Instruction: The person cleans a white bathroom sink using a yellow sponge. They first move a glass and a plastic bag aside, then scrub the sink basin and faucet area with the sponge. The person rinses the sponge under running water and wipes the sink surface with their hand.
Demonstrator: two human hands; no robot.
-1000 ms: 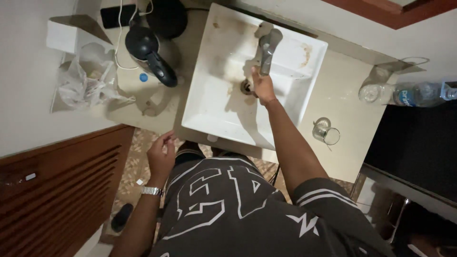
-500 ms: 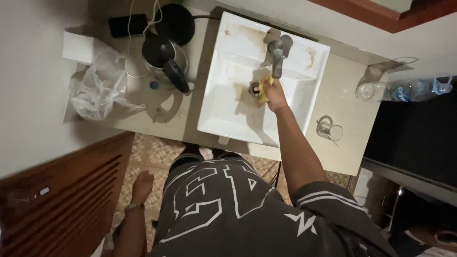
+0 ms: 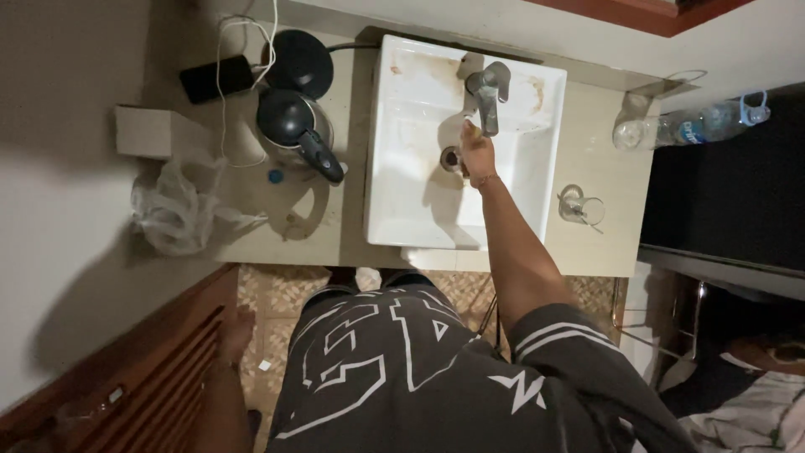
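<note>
My right hand (image 3: 478, 155) reaches into the white rectangular sink (image 3: 394, 193), just below the grey faucet (image 3: 486, 88) and beside the drain (image 3: 451, 158). Its fingers are closed on a small yellow sponge (image 3: 471, 130), which shows only as a sliver at the fingertips under the spout. My left hand (image 3: 236, 329) hangs down at my side in dim light, next to the wooden slatted cabinet (image 3: 142, 369), with nothing in it.
On the counter left of the sink stand a black kettle (image 3: 293, 122), its round base (image 3: 298, 59), a phone on a white cable (image 3: 216, 78), a white box (image 3: 155, 132) and a clear plastic bag (image 3: 176, 214). Right of the sink are a glass (image 3: 579, 205) and a lying plastic bottle (image 3: 696, 126).
My left hand dropped from waist height to my side. My right hand stayed in the sink and shifted slightly, from the drain up to beneath the faucet spout.
</note>
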